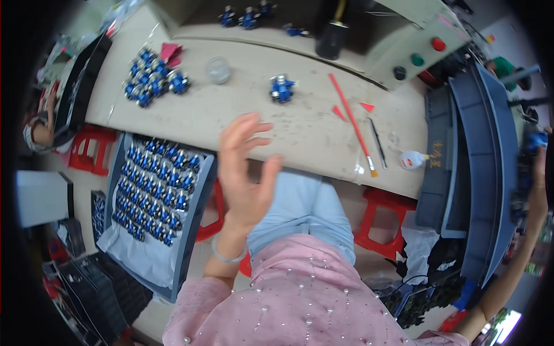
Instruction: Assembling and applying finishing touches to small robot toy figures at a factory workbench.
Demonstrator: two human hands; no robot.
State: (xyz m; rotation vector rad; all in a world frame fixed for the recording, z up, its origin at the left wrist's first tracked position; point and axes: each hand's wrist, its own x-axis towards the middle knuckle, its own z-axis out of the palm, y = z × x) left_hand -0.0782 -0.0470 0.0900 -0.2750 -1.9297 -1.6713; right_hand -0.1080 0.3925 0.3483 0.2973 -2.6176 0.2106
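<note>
My left hand point(245, 167) is raised over the table's front edge, fingers spread and nothing in it. Beyond it a single small blue figure-like piece point(281, 89) with pale and silvery parts sits on the table. My right arm reaches far out to the right, where my right hand point(540, 170) shows at the picture's rim beside dark and blue shapes. Its fingers are too indistinct to read. More blue pieces point(144, 78) are clustered at the table's back left. A grey tray point(196, 210) left of my lap holds rows of similar pieces on a white liner.
On the table point(231, 115) are a clear cup point(218, 70), a red-handled brush point(353, 118), a thin dark tool point(377, 142), a white squeeze bottle point(413, 160) and red scraps point(339, 113). Grey-blue bins point(482, 150) stand at right. Red stools point(381, 222) are under the table. A person point(43, 124) sits far left.
</note>
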